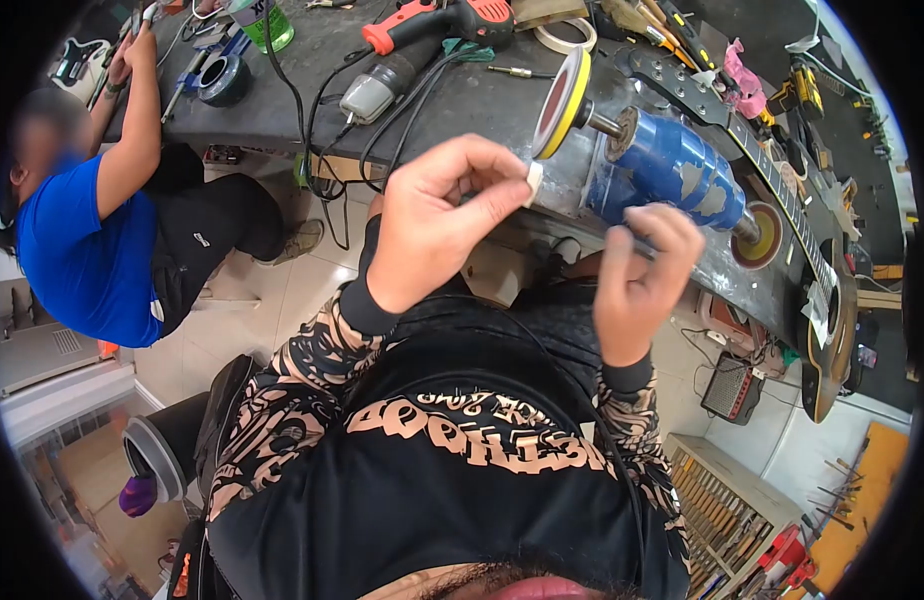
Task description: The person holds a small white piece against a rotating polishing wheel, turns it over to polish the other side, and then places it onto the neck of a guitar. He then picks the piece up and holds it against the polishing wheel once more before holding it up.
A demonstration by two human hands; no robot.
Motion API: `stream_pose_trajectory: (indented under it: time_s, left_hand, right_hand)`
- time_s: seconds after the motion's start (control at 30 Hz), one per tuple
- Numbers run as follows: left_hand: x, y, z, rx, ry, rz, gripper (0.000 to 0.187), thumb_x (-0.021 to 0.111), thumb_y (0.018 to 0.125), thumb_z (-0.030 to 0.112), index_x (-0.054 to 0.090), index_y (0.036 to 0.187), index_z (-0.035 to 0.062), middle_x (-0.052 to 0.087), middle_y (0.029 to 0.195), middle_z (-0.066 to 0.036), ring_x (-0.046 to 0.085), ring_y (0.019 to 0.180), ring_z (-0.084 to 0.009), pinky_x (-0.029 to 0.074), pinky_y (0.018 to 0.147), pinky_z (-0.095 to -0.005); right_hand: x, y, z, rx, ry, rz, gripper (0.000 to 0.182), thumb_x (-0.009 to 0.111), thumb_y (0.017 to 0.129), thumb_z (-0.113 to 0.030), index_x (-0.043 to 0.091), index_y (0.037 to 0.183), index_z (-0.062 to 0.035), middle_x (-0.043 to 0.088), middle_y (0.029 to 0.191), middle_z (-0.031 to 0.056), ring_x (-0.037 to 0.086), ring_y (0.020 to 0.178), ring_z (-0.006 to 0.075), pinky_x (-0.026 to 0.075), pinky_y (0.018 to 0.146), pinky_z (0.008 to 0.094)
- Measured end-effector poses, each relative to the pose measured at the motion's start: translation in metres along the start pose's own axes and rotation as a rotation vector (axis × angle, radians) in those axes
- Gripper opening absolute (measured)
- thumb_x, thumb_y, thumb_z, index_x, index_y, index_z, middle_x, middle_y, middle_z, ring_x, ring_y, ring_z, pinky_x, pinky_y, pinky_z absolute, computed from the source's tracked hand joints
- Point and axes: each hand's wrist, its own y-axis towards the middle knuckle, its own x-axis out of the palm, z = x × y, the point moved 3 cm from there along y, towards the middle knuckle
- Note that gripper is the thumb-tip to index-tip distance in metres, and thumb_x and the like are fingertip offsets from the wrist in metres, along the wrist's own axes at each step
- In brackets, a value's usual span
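Observation:
My left hand (pixel 447 215) pinches a small whitish piece (pixel 533 184) between thumb and fingertips, just below the yellow-edged disc (pixel 563 104) of a blue bench grinder (pixel 677 165). My right hand (pixel 647 270) is raised in front of the blue motor housing, its fingers bent, apart and slightly blurred, with nothing visible in them. A second disc (pixel 758 236) sits on the grinder's right shaft end. The piece is near the left disc, with its contact hidden or too small to tell.
A red and black power tool (pixel 432 25), a grey-nosed tool (pixel 377 92) and black cables lie on the dark bench (pixel 327 30). A guitar (pixel 827 330) leans at the right. Another person in a blue shirt (pixel 82 255) works at the left.

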Motion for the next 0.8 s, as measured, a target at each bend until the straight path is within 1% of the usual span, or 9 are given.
stream_pose_trajectory:
  time_s: [0.07,0.1,0.13,0.17,0.23,0.27,0.3,0.4,0.8]
  left_hand:
    - [-0.003,0.011,0.001,0.023,0.148,0.055,0.013,0.084,0.104,-0.002,0.081,0.117,-0.0024,0.081,0.104,-0.001,0.071,0.093,-0.0061,0.057,0.084,-0.0253]
    - [-0.006,0.017,0.001,0.023,0.147,0.056,0.013,0.084,0.104,-0.002,0.081,0.117,-0.0024,0.081,0.104,-0.001,0.071,0.093,-0.0061,0.057,0.084,-0.0253]
    - [-0.008,0.023,0.002,0.027,0.198,0.032,0.016,0.082,0.104,-0.004,0.08,0.12,-0.0044,0.081,0.107,-0.004,0.073,0.095,-0.0078,0.058,0.085,-0.0246]
    - [-0.009,0.029,0.002,0.031,0.249,0.009,0.019,0.081,0.105,-0.006,0.079,0.124,-0.0064,0.082,0.111,-0.006,0.076,0.098,-0.0095,0.058,0.085,-0.024]
    - [-0.011,0.038,0.0,0.056,0.257,0.0,0.018,0.08,0.106,-0.004,0.081,0.124,-0.0061,0.083,0.109,-0.006,0.076,0.098,-0.0098,0.059,0.086,-0.0246]
    - [-0.011,0.041,-0.001,0.058,0.273,0.0,0.018,0.081,0.106,-0.003,0.082,0.124,-0.0057,0.083,0.109,-0.006,0.076,0.098,-0.0101,0.059,0.087,-0.0252]
    - [-0.011,0.043,-0.002,0.059,0.288,0.002,0.017,0.081,0.106,-0.003,0.083,0.123,-0.0052,0.083,0.109,-0.006,0.077,0.098,-0.0105,0.06,0.088,-0.0258]
    - [-0.012,0.049,-0.006,0.055,0.319,0.002,0.017,0.081,0.106,-0.002,0.084,0.122,-0.0044,0.084,0.108,-0.007,0.077,0.099,-0.011,0.061,0.09,-0.0264]
    - [-0.011,0.051,-0.009,0.075,0.399,-0.057,0.016,0.081,0.104,-0.002,0.085,0.119,-0.0044,0.085,0.106,-0.007,0.078,0.097,-0.012,0.061,0.088,-0.027]
  right_hand:
    - [-0.011,0.013,0.014,-0.036,-0.06,0.063,0.033,0.082,0.097,-0.001,0.074,0.129,-0.0039,0.069,0.136,0.0149,0.065,0.129,0.0366,0.047,0.118,0.0513]
    - [-0.017,0.02,0.018,-0.085,-0.16,0.08,0.04,0.081,0.098,-0.003,0.071,0.137,-0.0031,0.066,0.144,0.0165,0.061,0.138,0.039,0.044,0.123,0.0531]
    - [-0.02,0.026,0.02,-0.133,-0.261,0.097,0.047,0.079,0.1,-0.006,0.068,0.146,-0.0023,0.064,0.151,0.018,0.057,0.147,0.0413,0.041,0.127,0.055]
    - [-0.019,0.031,0.022,-0.134,-0.261,0.095,0.047,0.079,0.1,-0.006,0.068,0.146,-0.0023,0.064,0.151,0.018,0.057,0.147,0.0413,0.041,0.127,0.055]
    - [-0.012,0.04,0.03,-0.071,-0.267,0.04,0.061,0.078,0.104,-0.015,0.059,0.161,-0.003,0.058,0.163,0.0199,0.045,0.161,0.044,0.032,0.135,0.0582]
    - [-0.01,0.041,0.037,-0.073,-0.355,-0.02,0.07,0.078,0.106,-0.027,0.053,0.168,-0.0044,0.052,0.17,0.0194,0.039,0.165,0.0445,0.025,0.138,0.0614]
    - [-0.007,0.039,0.041,-0.074,-0.354,-0.023,0.07,0.078,0.106,-0.027,0.053,0.168,-0.0044,0.052,0.17,0.0194,0.039,0.165,0.0445,0.025,0.138,0.0614]
    - [-0.001,0.038,0.045,-0.136,-0.461,0.005,0.076,0.08,0.105,-0.039,0.054,0.168,-0.0059,0.052,0.17,0.0173,0.039,0.165,0.0443,0.022,0.138,0.0669]
    - [0.0,0.038,0.044,-0.152,-0.472,0.013,0.074,0.081,0.105,-0.038,0.054,0.167,-0.0062,0.052,0.169,0.0171,0.041,0.163,0.0435,0.025,0.137,0.0642]
